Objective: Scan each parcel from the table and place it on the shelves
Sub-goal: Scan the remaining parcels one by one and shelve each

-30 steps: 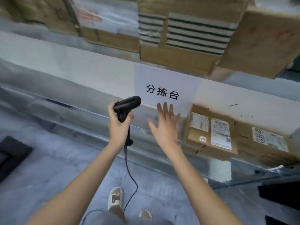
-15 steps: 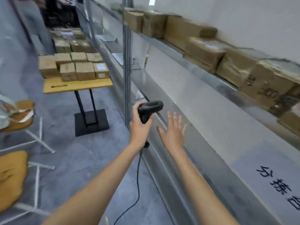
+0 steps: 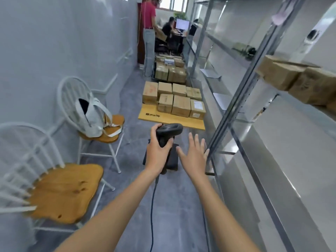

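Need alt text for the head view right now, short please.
Left hand grips a black barcode scanner; right hand is open and empty. Ahead, cardboard parcels sit on a wooden table, metal shelves on the right.

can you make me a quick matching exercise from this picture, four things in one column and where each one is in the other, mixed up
Things:
1. scanner
2. white bag
3. parcels
4. right hand

Places or states:
a. stacked on the yellow table
b. open, holding nothing
c. gripped in the left hand
d. resting on the seat of a chair

Pairs: 1-c, 2-d, 3-a, 4-b
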Action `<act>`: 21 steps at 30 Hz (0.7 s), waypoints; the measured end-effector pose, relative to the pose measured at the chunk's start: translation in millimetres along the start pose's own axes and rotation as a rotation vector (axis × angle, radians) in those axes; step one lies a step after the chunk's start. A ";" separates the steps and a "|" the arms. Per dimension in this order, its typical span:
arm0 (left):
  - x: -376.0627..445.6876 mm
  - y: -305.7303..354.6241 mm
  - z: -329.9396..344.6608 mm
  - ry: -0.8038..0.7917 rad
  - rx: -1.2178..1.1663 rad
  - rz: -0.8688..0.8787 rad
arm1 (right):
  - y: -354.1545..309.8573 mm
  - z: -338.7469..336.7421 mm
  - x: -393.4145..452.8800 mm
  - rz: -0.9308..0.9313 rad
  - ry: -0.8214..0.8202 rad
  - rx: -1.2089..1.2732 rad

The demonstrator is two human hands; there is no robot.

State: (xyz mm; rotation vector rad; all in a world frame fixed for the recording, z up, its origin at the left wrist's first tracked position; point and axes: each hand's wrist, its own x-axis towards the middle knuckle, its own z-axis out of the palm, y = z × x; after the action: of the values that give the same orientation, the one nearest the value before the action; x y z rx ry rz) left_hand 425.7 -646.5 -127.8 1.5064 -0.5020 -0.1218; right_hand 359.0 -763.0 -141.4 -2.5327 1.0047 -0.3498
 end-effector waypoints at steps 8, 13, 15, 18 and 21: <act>62.9 -40.0 -12.5 0.068 0.058 -0.039 | -21.0 45.3 62.2 -0.016 -0.119 0.023; 104.4 -53.4 7.2 0.093 0.115 -0.031 | -17.7 52.9 117.3 -0.037 -0.158 0.049; 126.6 -59.4 18.2 0.102 0.110 -0.025 | -15.5 52.1 143.5 -0.054 -0.173 0.060; 162.1 -68.5 37.5 0.116 0.087 -0.039 | -9.6 47.5 191.0 -0.088 -0.167 0.076; 193.7 -80.5 57.7 0.136 0.087 -0.054 | 0.9 45.1 234.3 -0.100 -0.170 0.076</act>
State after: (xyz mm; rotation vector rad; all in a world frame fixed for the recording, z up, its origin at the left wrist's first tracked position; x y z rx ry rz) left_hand 594.6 -779.8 -160.1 1.6019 -0.3619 -0.0397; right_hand 541.7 -915.1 -162.0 -2.5004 0.7888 -0.1929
